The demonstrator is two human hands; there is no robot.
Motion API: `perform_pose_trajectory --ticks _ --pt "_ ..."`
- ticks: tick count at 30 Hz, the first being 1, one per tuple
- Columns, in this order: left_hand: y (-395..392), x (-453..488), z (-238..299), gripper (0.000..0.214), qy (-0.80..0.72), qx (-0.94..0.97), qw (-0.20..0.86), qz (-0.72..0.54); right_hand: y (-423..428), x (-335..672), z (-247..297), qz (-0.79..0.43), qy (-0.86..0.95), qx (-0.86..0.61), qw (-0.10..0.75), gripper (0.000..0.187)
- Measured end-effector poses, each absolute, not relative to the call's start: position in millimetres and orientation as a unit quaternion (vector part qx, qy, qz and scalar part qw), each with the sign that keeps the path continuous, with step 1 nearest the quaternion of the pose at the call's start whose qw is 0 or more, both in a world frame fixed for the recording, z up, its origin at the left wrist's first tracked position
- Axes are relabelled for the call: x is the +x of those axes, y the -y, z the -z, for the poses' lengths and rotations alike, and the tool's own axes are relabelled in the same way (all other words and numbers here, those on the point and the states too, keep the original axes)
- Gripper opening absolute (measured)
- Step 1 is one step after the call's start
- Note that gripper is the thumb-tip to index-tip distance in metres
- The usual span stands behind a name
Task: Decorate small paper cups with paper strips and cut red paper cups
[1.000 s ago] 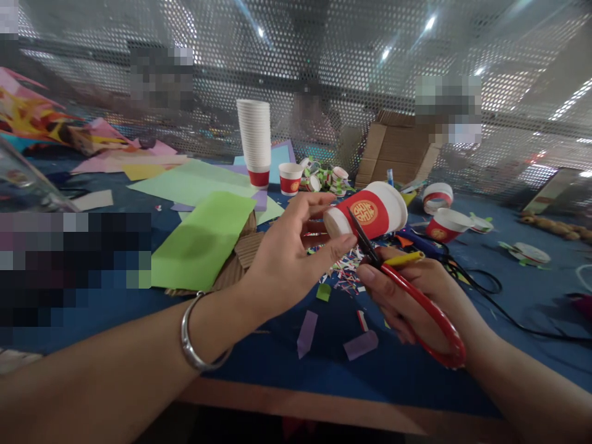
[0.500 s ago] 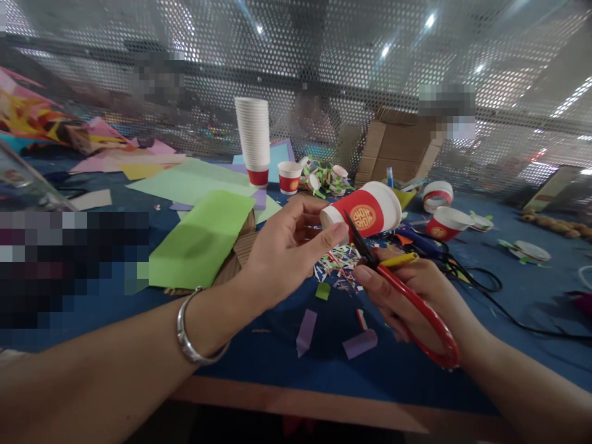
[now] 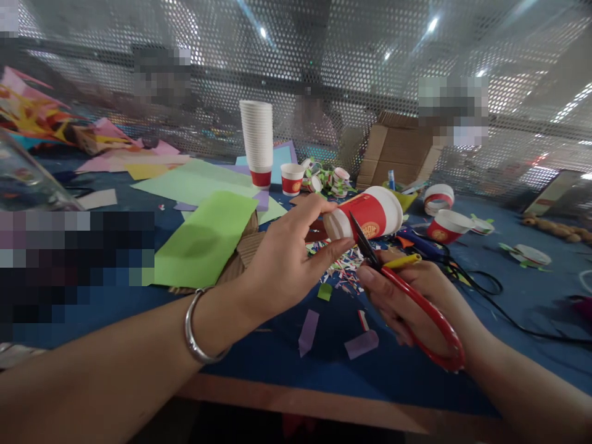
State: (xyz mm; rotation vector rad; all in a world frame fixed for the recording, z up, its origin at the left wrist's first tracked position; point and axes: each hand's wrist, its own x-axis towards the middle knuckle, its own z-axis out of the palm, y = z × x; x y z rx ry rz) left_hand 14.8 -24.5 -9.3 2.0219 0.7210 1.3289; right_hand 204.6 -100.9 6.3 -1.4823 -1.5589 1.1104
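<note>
A red and white paper cup (image 3: 377,209) lies on its side in the air, its wide rim to the right. My left hand (image 3: 287,253) grips it near the base, thumb below and fingers above and behind. In my right hand (image 3: 416,296) are red-handled scissors (image 3: 430,320), their dark blades angled up to the left against the cup's side near its base. A thin yellow stick-like item (image 3: 402,261) also pokes out of that hand. Paper scraps (image 3: 345,265) lie scattered on the blue table (image 3: 259,364) beneath the cup.
Behind my left hand are a green sheet (image 3: 203,240), a tall cup stack (image 3: 258,142) and a single cup (image 3: 292,180). To the right lie another cup (image 3: 446,227), a black cable (image 3: 509,317) and a small paper turtle (image 3: 530,254). A cardboard piece (image 3: 398,148) leans against the perforated screen.
The cup has turned about its long axis, so its round gold emblem now sits lower. The scissors stay at its side, and the view has shifted slightly.
</note>
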Motion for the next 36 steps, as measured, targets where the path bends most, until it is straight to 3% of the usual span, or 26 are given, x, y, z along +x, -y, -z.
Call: perform_pose_trajectory --ticks 6,13,16,28,36 --pt "29.6 11.9 5.3 0.032 -0.282 0.806 0.201 -0.481 99.0 205.0 -1.4 -0.433 0.608 -0.561 0.356 0.054" --pt "30.9 25.2 6.6 0.05 -0.285 0.652 0.451 -0.538 101.7 203.9 -11.4 -0.4 0.607 -0.587 0.357 0.043" --pt "25.6 26.8 7.5 0.045 -0.333 0.611 0.493 -0.523 99.2 205.6 -13.4 -0.384 0.628 -0.586 0.338 0.038" --pt "31.7 20.9 7.0 0.034 -0.293 0.687 0.42 -0.516 103.2 205.0 -10.1 -0.433 0.612 -0.575 0.327 0.054" --pt "34.2 17.4 10.4 0.031 -0.292 0.725 0.346 -0.519 106.7 201.6 -6.7 -0.425 0.598 -0.579 0.357 0.051"
